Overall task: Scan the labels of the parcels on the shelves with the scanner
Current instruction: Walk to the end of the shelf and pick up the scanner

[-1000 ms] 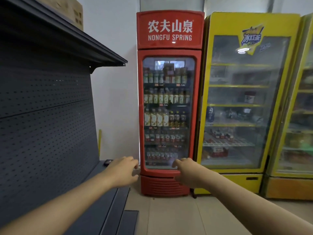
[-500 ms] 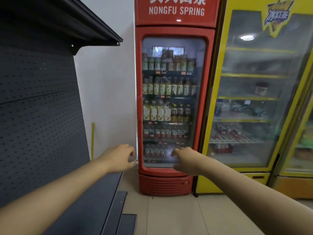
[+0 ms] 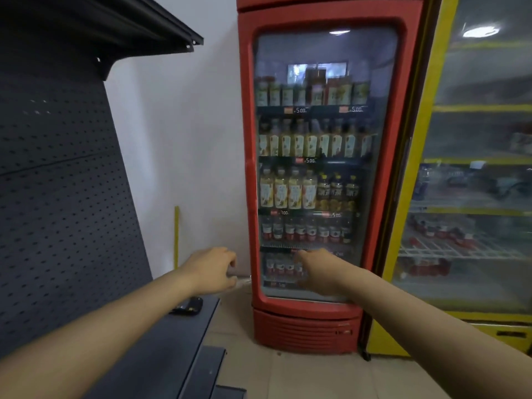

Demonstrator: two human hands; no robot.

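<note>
Readable text sits only on the price strips inside the red drinks fridge (image 3: 331, 180), seen through its glass door. Top shelf edge: two price tags (image 3: 300, 110), each reading "5.00", one left of centre, one to the right. Second shelf edge: one tag, "5.00", near the middle. Third shelf edge: a tag at left that I read as "7.00", first digit uncertain; a tag at right showing "5.00", blurred. Bottle labels in the fridge are too blurred to read. Lower strip near my fingers: illegible.
</note>
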